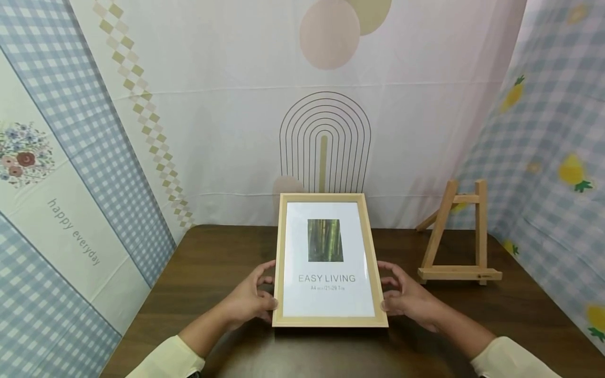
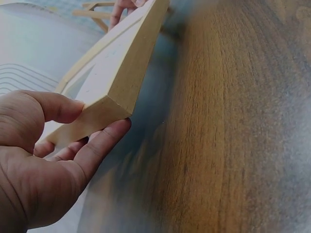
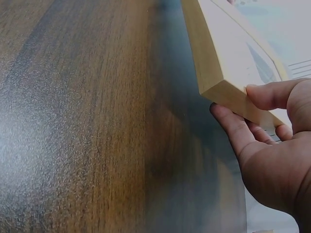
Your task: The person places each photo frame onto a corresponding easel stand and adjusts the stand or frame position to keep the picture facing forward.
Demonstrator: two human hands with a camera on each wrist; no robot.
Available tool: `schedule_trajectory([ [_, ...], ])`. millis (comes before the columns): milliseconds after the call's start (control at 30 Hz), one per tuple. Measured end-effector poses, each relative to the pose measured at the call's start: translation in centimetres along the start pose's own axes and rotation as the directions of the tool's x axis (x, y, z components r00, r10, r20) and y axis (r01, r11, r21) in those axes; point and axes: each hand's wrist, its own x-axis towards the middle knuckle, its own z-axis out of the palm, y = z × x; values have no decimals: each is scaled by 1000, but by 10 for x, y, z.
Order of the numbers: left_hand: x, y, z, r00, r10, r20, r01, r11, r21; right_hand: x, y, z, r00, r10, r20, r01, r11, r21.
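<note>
A light wood picture frame (image 1: 327, 320) is held up between both hands in the head view, its front facing the person and tilted back. Its white insert (image 1: 326, 299) carries a small bamboo photo (image 1: 325, 240) and the words EASY LIVING. The left hand (image 1: 248, 300) grips the frame's left side near the bottom corner, thumb on the front edge and fingers behind. On the opposite side the right hand (image 1: 410, 299) grips in the same way. Both wrist views show a shadowed gap between the frame's lower edge (image 2: 138, 63) and the wooden table.
A small wooden easel (image 1: 459, 272) stands on the dark wooden table (image 1: 208, 262) at the right. Pale printed cloth (image 1: 227, 142) hangs behind the table. Checked cloth (image 1: 557, 210) hangs at the right, and more checked cloth (image 1: 94, 115) at the left.
</note>
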Motion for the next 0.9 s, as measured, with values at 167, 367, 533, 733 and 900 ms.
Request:
schedule_trajectory([
  [167, 2, -1, -1, 1000, 8, -15, -8, 1000, 18, 0, -1, 0, 1000, -23, 9, 23, 999, -26],
  [367, 3, -1, -2, 999, 26, -26, -24, 999, 41, 2, -1, -1, 998, -60, 20, 61, 997, -49],
  [533, 3, 1, -2, 999, 48, -20, -47, 996, 70, 5, -1, -1, 997, -77, -5, 77, 996, -51],
  [733, 3, 4, -3, 997, 70, -14, -68, 992, 109, 6, -1, 0, 995, -96, -29, 93, 993, -68],
  [900, 5, 4, -4, 995, 94, -16, -91, 987, 135, 8, -2, -1, 993, -107, -50, 103, 991, -80],
])
